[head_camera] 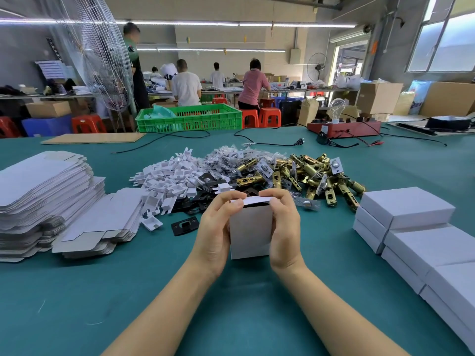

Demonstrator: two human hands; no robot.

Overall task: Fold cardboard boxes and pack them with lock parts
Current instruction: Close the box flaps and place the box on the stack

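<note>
teal felt covers the table [257, 304] in a busy workshop. both hands grip a small white box [250, 231] standing upright at the centre: the left hand [218, 227] and the right hand [284, 227] clasp its sides, fingers curled onto the top flap [255, 200]. just behind lie white plastic inserts [167, 183], black plates [185, 224] and brass latches [308, 176]. flat box blanks [43, 196] are stacked to the left, finished boxes [411, 219] to the right.
</note>
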